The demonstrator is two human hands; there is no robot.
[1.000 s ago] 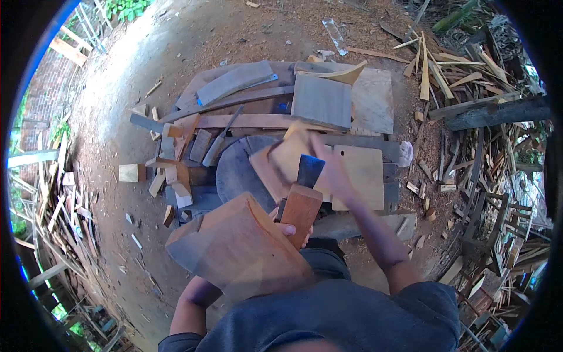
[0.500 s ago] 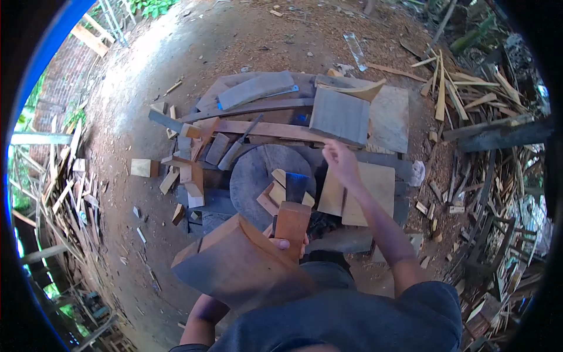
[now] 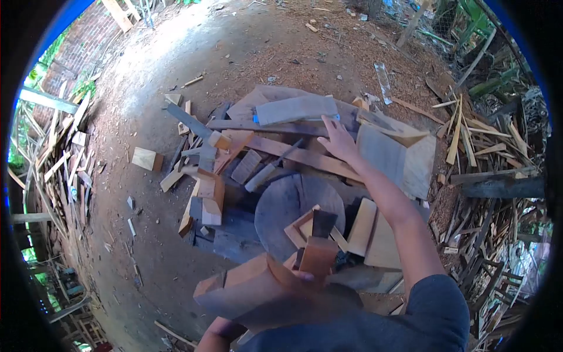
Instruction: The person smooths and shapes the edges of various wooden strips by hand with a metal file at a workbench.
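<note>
My left hand [image 3: 305, 276] is mostly hidden; its thumb shows, closed against a reddish-brown wooden block [image 3: 319, 256]. A dark flat piece [image 3: 324, 223] sticks up beyond the block's far end. Close to my body, a large curved piece of wood [image 3: 252, 287] lies next to that hand, overlapping it in this view. My right hand [image 3: 340, 141] reaches forward with its fingers stretched out and nothing in them. Its fingertips are right at the edge of a grey wooden board [image 3: 293, 110], which has something blue beneath it.
Below my hands stands a round wooden stump [image 3: 275, 211]. A tool with a pale handle [image 3: 260, 178] lies behind it, beside long planks [image 3: 305, 157] and small offcuts [image 3: 210, 193]. A wide grey board [image 3: 381, 154] is at the right. Scrap piles [image 3: 501, 138] line both sides.
My right hand has moved away from the wide grey board, forward and left to the far grey board, and its fingers have spread. My left hand keeps hold of the block. The view has shifted.
</note>
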